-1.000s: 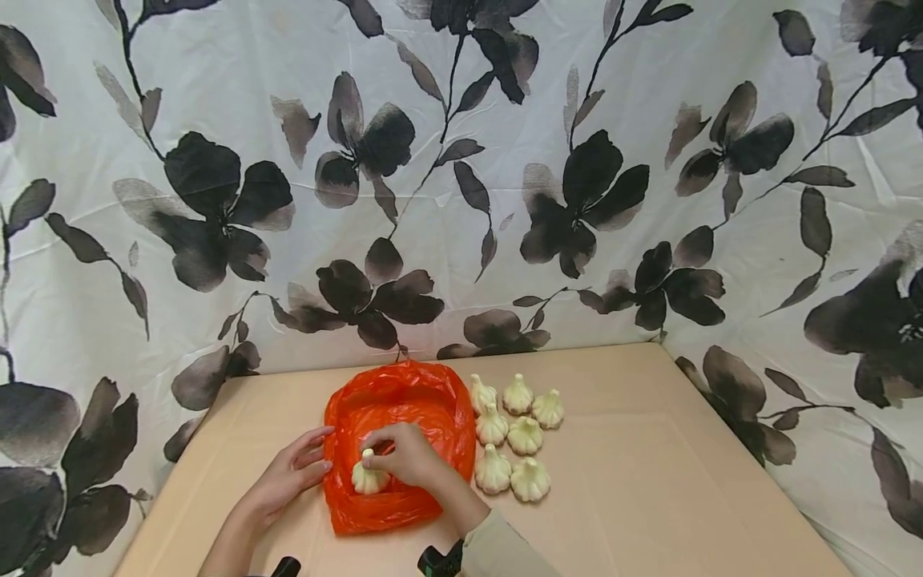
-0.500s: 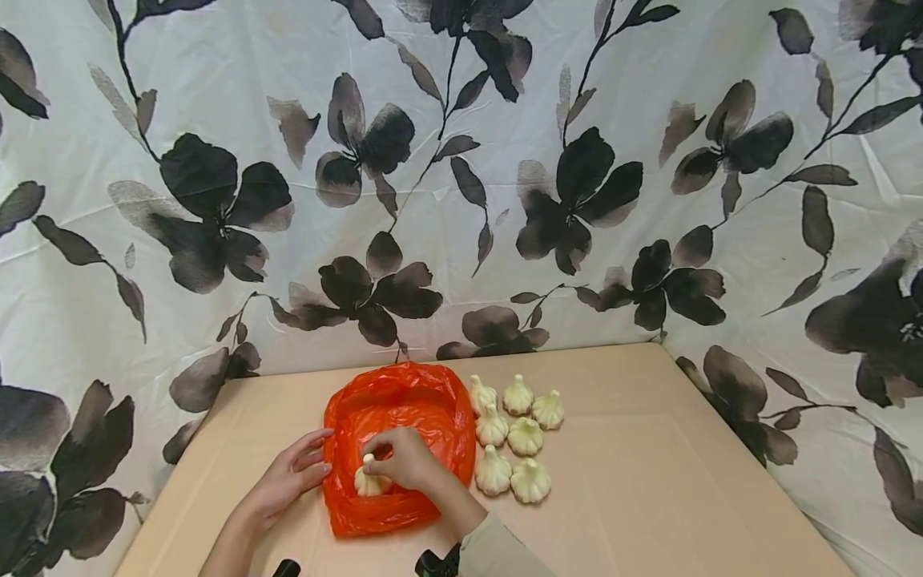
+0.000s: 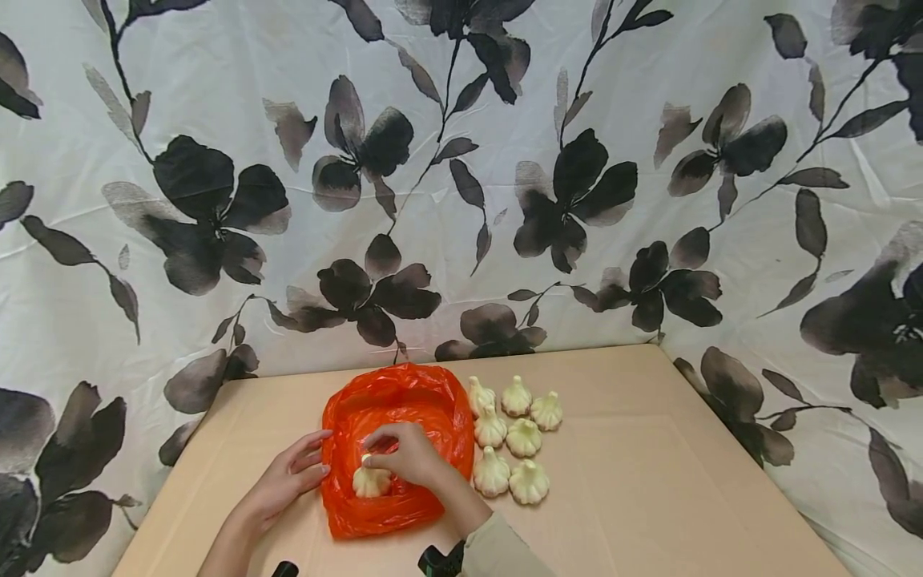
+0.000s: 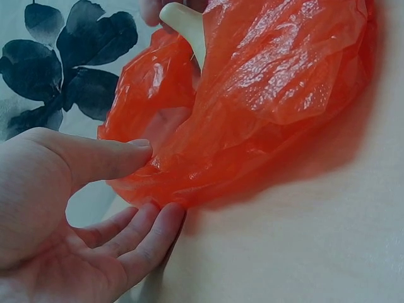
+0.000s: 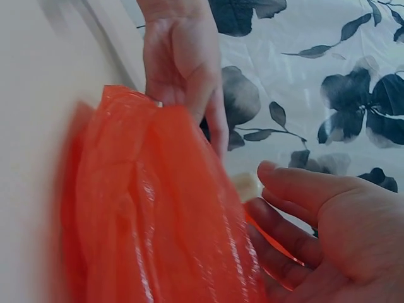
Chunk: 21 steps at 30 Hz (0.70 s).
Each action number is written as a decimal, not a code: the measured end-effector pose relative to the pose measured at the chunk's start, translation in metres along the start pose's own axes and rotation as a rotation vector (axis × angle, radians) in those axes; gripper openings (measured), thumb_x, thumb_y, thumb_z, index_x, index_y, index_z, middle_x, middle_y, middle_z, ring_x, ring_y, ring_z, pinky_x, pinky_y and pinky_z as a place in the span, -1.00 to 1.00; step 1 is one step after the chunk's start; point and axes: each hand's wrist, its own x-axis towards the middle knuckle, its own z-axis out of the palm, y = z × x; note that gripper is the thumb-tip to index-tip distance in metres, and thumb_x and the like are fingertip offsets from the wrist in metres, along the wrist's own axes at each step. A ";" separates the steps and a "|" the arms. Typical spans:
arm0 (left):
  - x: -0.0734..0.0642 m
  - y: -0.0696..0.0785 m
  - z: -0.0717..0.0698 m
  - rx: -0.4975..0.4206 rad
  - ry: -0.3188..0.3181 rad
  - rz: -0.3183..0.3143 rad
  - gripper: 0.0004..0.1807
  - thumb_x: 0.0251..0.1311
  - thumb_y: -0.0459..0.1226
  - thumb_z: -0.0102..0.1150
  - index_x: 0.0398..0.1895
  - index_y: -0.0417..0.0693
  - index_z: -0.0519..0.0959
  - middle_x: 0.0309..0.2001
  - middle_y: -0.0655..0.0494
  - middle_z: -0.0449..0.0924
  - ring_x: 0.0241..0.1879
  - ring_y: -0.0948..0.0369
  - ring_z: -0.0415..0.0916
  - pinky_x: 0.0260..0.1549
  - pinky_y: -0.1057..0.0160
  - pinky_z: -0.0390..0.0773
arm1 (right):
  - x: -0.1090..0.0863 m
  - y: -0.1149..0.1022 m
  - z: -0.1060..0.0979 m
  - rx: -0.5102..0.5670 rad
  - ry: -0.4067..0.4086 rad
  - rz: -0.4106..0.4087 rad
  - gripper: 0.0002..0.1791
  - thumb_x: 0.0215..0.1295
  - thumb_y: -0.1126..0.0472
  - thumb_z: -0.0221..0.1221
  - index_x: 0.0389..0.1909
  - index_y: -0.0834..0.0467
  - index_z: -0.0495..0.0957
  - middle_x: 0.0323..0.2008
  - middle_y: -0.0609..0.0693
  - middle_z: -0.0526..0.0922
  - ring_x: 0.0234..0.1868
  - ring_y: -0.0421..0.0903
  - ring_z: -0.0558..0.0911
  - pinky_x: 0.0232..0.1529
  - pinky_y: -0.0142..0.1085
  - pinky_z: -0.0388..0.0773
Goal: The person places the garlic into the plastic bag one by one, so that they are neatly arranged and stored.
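In the head view, my right hand (image 3: 409,457) reaches over the red plastic bag (image 3: 454,417), its thumb and forefinger pinching the stem of a garlic bulb (image 3: 371,483). The bulb sits low within the bag's open mouth, near its front left. Only the pale stem (image 4: 186,24) shows past the bag in the left wrist view. My left hand (image 3: 292,474) lies along the bag's left side, fingers fairly straight and fingertips touching the plastic. Thumb and fingers are spread apart there. From the right wrist, the bag (image 5: 158,214) hides most of the bulb.
Several more garlic bulbs (image 3: 523,437) stand in loose rows just right of the bag on the tan tabletop (image 3: 649,481). A white cloth with dark flowers (image 3: 476,200) hangs behind the table and along its sides.
The hands, the bulb and the bag keep nearly the same places. The head view has shifted slightly, and the right hand stays at the stem throughout.
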 end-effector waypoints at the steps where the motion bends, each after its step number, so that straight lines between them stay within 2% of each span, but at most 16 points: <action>1: 0.000 0.001 0.000 -0.002 0.001 0.002 -0.27 0.26 -0.30 0.17 0.47 -0.08 0.11 0.42 -0.31 0.14 0.39 -0.25 0.16 0.07 0.10 0.60 | -0.001 0.000 -0.002 0.006 0.004 0.004 -0.80 0.12 0.09 0.37 -0.20 -0.07 0.70 -0.30 -0.23 0.69 -0.30 -0.36 0.54 -0.20 -0.52 0.55; 6: -0.001 0.003 0.000 -0.005 0.003 -0.005 -0.27 0.26 -0.33 0.16 0.47 -0.09 0.10 0.43 -0.31 0.13 0.40 -0.26 0.14 0.07 0.09 0.60 | -0.005 -0.004 -0.011 0.028 0.023 0.015 -0.81 0.14 0.10 0.36 -0.20 -0.12 0.69 -0.23 -0.16 0.71 -0.28 -0.35 0.55 -0.21 -0.51 0.57; 12: 0.001 0.001 0.000 -0.005 0.022 -0.014 -0.28 0.24 -0.35 0.17 0.45 -0.08 0.14 0.43 -0.28 0.14 0.40 -0.25 0.13 0.06 0.12 0.61 | -0.010 -0.011 -0.023 0.059 0.031 -0.025 -0.81 0.14 0.15 0.36 -0.19 -0.07 0.69 -0.20 -0.08 0.72 -0.27 -0.32 0.57 -0.21 -0.52 0.56; 17: 0.000 0.003 0.000 -0.004 0.009 -0.012 -0.28 0.27 -0.37 0.14 0.47 -0.08 0.10 0.41 -0.31 0.15 0.37 -0.22 0.20 0.05 0.13 0.61 | -0.015 -0.013 -0.032 0.075 0.047 -0.059 -0.80 0.13 0.13 0.37 -0.19 -0.04 0.69 -0.19 0.01 0.72 -0.27 -0.33 0.57 -0.20 -0.53 0.57; 21: -0.001 0.003 0.000 -0.006 0.007 -0.011 -0.26 0.27 -0.35 0.15 0.48 -0.07 0.09 0.42 -0.29 0.13 0.37 -0.22 0.19 0.04 0.14 0.62 | -0.019 -0.014 -0.040 0.102 0.038 -0.084 -0.79 0.14 0.12 0.36 -0.18 -0.03 0.69 -0.23 -0.06 0.71 -0.26 -0.33 0.58 -0.18 -0.51 0.57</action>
